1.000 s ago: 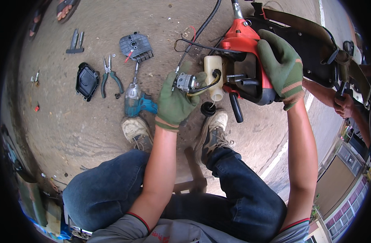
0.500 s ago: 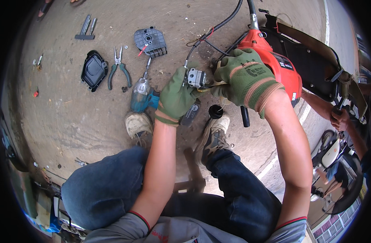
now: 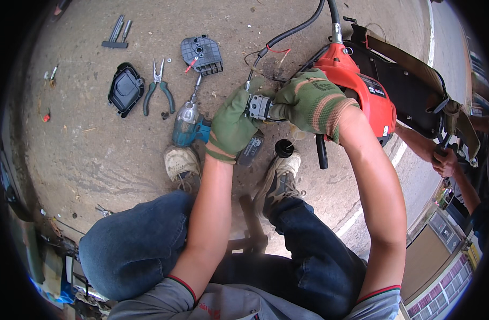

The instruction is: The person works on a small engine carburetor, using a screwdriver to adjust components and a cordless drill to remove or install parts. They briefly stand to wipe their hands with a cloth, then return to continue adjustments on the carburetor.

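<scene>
Bare concrete ground (image 3: 105,154) is seen below. At ten o'clock lie a black cover (image 3: 125,88), pliers (image 3: 158,85) and a blue impact driver (image 3: 187,124). A small grey metal part (image 3: 259,108) is gripped at centre between the gloved left hand (image 3: 233,124) and right hand (image 3: 307,101), against the red engine (image 3: 362,90) at two o'clock. Open ground is left at nine o'clock.

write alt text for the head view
Two green-gloved hands, left hand and right hand, hold a small grey metal part beside a red engine unit. Pliers, black covers and a blue power driver lie on concrete.
</scene>
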Demonstrator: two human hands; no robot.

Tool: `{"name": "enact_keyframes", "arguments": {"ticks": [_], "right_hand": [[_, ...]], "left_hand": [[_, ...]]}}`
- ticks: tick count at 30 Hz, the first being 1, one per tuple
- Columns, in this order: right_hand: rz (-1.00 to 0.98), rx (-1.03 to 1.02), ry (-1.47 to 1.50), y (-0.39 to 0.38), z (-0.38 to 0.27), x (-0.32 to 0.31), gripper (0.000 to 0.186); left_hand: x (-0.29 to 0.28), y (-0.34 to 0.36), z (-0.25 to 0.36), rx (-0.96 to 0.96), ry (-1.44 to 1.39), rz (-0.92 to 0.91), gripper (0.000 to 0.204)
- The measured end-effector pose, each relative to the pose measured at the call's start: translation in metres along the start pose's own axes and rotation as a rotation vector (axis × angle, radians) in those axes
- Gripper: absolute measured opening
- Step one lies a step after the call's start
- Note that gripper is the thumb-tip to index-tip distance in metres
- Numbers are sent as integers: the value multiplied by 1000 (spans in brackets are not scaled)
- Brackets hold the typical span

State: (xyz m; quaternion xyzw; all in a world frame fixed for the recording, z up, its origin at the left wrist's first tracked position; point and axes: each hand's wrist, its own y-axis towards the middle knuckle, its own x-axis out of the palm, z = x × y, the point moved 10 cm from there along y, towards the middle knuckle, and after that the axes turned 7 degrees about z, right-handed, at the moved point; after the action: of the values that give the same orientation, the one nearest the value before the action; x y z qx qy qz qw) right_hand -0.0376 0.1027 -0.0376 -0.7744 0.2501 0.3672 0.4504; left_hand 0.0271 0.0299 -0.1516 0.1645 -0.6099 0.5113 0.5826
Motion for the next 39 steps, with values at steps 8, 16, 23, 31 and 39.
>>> {"name": "enact_keyframes", "arguments": {"ticks": [8, 16, 23, 31, 39], "right_hand": [[0, 10, -214, -18, 14, -15, 17], [55, -102, -189, -9, -10, 0, 20], [563, -89, -12, -43, -8, -91, 20], [998, 398, 119, -142, 127, -93, 35], [960, 549, 344, -143, 141, -79, 32]], "left_hand": [[-5, -1, -16, -11, -121, -9, 50], [-15, 0, -15, -41, -118, -21, 50], [-8, -4, -18, -62, -157, 14, 49], [-5, -4, -24, -113, -251, -8, 47], [10, -12, -34, -203, -157, 60, 53]]}}
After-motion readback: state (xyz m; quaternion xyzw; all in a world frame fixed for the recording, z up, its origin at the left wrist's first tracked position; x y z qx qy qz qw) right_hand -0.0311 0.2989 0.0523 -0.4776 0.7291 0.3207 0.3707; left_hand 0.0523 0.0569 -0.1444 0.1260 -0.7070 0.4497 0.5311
